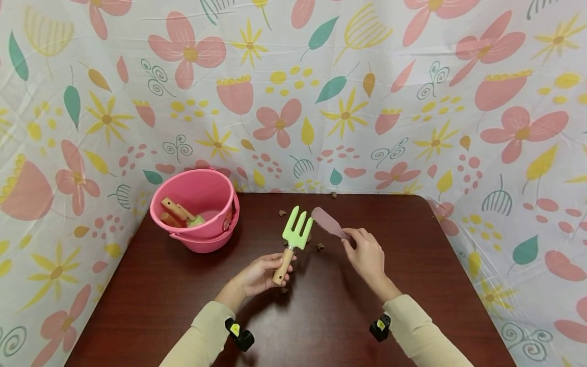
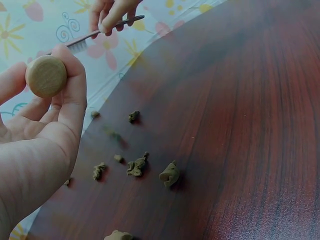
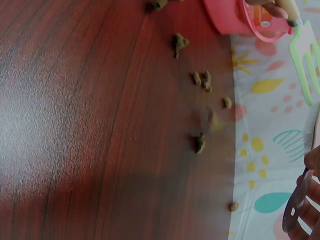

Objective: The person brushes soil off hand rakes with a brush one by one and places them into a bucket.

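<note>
My left hand (image 1: pixel 259 275) grips the wooden handle of a hand fork (image 1: pixel 293 238), its light green tines pointing up and away. In the left wrist view the round handle end (image 2: pixel 46 76) sits between thumb and fingers. My right hand (image 1: pixel 368 257) holds a mauve brush (image 1: pixel 327 220) by its handle. The brush head is close to the tines; whether they touch I cannot tell. Bristles (image 2: pixel 77 46) show along one side of it. Beneath lie several brown crumbly lumps (image 2: pixel 170 174) on the table; one piece (image 3: pixel 213 120) looks blurred.
Two pink buckets (image 1: pixel 202 242), one nested in the other, stand at the back left of the dark wooden table (image 1: pixel 321 326). Inside are tools with wooden handles (image 1: pixel 174 208). A flower-printed cloth (image 1: pixel 284 168) hangs behind and along both sides.
</note>
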Demonstrator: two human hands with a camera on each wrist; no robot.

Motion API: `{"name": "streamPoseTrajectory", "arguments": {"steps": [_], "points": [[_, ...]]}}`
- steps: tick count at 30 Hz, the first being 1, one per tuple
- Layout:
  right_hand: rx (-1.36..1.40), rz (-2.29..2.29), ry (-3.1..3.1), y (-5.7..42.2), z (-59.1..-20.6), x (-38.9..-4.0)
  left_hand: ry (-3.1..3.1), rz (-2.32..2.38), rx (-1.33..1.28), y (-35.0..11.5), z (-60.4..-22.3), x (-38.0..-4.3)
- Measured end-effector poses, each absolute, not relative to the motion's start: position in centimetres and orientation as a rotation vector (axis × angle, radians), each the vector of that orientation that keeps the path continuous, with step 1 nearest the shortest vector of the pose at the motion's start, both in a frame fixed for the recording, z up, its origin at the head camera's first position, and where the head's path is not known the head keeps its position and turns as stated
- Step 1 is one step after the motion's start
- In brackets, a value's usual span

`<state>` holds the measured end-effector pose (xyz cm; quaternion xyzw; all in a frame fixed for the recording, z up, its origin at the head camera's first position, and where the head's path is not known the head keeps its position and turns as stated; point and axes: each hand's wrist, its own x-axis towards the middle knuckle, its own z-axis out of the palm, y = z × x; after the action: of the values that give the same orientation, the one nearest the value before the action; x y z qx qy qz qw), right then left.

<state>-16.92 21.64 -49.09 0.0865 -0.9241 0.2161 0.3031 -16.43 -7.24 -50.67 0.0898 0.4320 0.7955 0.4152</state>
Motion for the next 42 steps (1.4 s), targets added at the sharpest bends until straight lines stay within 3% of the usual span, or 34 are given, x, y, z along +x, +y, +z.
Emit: {"name": "streamPoseTrajectory", "arguments": {"steps": [21,42], "points": [[0.166,0.535,-2.467,23.4,-49.4,-17.2,1.181,1.972,0.200,-7.9,-50.5,-16.8],[0.120,0.518,-2.491,24.7,-49.8,-16.5,1.745,1.772,0.143,-9.3,-48.8,-18.2]]}}
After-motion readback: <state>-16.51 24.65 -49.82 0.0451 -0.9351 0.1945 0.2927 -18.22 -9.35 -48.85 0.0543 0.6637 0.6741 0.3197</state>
